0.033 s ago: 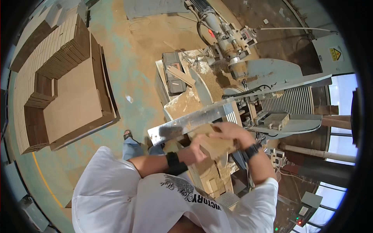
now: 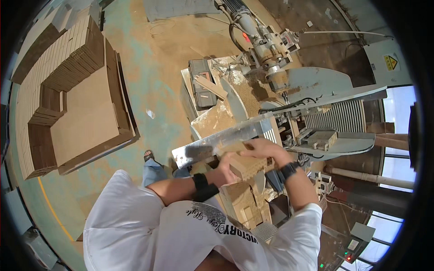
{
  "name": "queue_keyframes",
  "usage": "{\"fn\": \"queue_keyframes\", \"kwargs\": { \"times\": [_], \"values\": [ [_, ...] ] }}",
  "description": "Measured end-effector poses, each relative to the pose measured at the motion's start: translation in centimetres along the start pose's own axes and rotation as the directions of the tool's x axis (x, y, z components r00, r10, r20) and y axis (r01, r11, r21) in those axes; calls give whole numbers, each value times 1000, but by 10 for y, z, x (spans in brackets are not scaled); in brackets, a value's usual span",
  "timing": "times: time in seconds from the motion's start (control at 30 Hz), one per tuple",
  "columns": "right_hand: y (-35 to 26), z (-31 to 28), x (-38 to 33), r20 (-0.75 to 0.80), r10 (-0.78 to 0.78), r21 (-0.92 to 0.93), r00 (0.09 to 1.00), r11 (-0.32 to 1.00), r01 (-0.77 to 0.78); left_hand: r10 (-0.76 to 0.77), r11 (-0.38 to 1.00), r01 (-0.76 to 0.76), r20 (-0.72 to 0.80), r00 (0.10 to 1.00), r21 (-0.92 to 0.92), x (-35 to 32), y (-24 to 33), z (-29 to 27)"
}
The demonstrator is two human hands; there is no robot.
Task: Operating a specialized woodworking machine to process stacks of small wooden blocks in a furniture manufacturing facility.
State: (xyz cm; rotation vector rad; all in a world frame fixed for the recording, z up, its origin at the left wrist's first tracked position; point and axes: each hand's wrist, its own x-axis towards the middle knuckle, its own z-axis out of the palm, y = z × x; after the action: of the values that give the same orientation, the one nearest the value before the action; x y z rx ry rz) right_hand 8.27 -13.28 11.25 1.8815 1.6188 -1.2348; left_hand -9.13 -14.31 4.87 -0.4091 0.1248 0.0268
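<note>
Both my hands are closed around a light-brown stack of short wooden boards (image 2: 247, 167) just in front of me. My left hand (image 2: 227, 170) grips its left side, fingers wrapped round the edge. Over the far right corner lies my right hand (image 2: 264, 150), thumb and fingers pressed on the wood. The lower edge of the stack looks uneven or notched. Right beyond my hands runs a long shiny metal rail (image 2: 199, 151), with the machine's worktable (image 2: 242, 205) dusted in sawdust below. The undersides of the boards are hidden.
A machine head with motor and spindle (image 2: 275, 77) stands at the far right. A dark toolbox (image 2: 202, 86) with wooden strips rests beyond the rail. At left, boards (image 2: 68, 54) are stacked on a pallet. A small control box (image 2: 355, 244) with lit buttons is at lower right.
The board stack has tilted, showing more of its near side. My left hand has shifted slightly up and left around it; my right hand stays on the far right corner.
</note>
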Motion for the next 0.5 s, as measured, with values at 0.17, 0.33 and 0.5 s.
{"fn": "queue_keyframes", "kwargs": {
  "times": [0.17,0.33,0.5],
  "values": [
    [4,-5,-12,29,-90,-22,995,996,91,120,989,-147,-446,887,-27,12,-14,-13],
    [-1,-7,-1,8,-97,25,995,995,97,45,999,-51,-280,959,-15,18,-1,-35],
    [-11,7,5,-52,-79,78,996,994,83,240,955,-295,-555,797,-11,4,6,-26]
  ]
}}
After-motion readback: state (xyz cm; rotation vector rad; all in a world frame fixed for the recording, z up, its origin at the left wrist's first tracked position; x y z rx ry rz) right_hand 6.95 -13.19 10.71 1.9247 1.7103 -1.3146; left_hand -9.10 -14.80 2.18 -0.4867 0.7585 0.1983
